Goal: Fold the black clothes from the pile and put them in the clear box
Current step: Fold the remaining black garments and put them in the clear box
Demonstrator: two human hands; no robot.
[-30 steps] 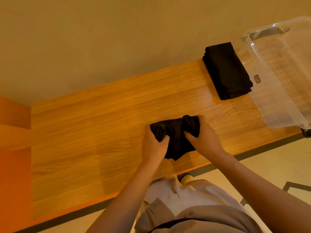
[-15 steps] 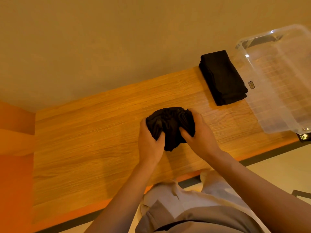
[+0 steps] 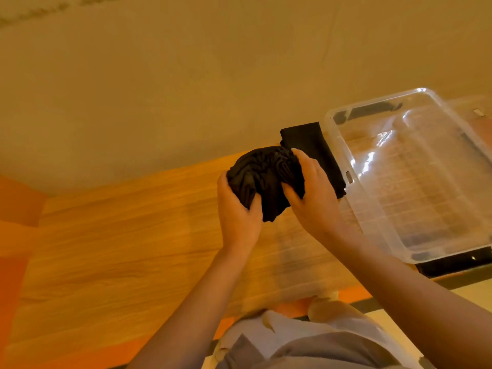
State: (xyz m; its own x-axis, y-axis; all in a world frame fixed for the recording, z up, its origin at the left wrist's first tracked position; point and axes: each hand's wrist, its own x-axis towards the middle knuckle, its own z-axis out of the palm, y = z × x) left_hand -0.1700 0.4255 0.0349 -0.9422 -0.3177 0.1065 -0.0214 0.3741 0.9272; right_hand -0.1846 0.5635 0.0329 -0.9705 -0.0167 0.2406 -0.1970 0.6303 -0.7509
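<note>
1. Head view: the bunched black garment (image 3: 262,179) has come up off the counter (image 3: 119,235), where it lay a second ago. It now hangs in the air, carried toward the counter's right end.
2. Left hand (image 3: 238,209) grips its left side with curled fingers. Right hand (image 3: 310,191) pinches the right side, thumb tucked into the cloth.
3. The clear box (image 3: 415,182) sits at the right end and overhangs the front edge. The folded black stack (image 3: 312,153) lies along the back edge, touching the box's left wall.
4. My guess is that this piece goes into the box next, though it looks more scrunched than folded.
5. Hard to tell:
   - The hands hide part of the stack.
   - Glare clouds the box floor, though it looks bare.
   - No loose pile shows anywhere.
</note>
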